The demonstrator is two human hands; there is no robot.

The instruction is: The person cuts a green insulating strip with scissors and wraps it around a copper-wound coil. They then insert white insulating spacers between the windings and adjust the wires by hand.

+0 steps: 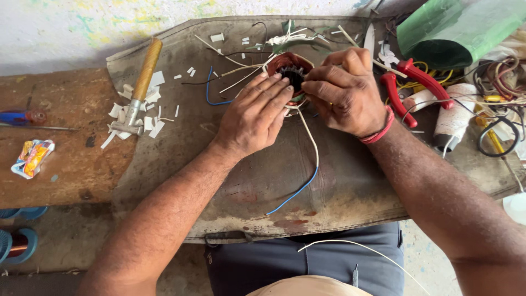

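Both hands close around a small round motor stator (291, 70) at the far middle of a worn grey-brown mat (263, 181). The left hand (255, 115) lies palm down with its fingers (278, 87) stretched nearly flat, their tips resting on the near-left rim of the stator; it steadies the piece rather than clasping it. The right hand (346, 93) curls tighter, its thumb and first fingers pinched narrowly at the dark centre of the stator, though what they pinch is too small to tell. A red band (382, 129) circles that wrist.

Little of the stator shows between the hands: a reddish-brown ring with a dark toothed core and pale sleeved leads fanning out from it. One long lead, a white wire with a blue end (307, 164), runs from under the hands toward the near edge of the mat. A separate blue wire (210, 90) curves just left of the stator, and cream sleeving strips (230, 60) lie spread behind it.

On the mat's left side rests a hammer with a wooden handle (141, 82), amid white paper scraps (153, 118). Red-handled pliers (411, 82) lie just right of the right hand, beside a white spool of thread (453, 118) and a tangle of coloured wires (496, 93). A green roll (455, 27) sits at the far right. On the brown bench (60, 164) to the left are a blue-handled screwdriver (24, 118) and a small bright wrapper (32, 158).
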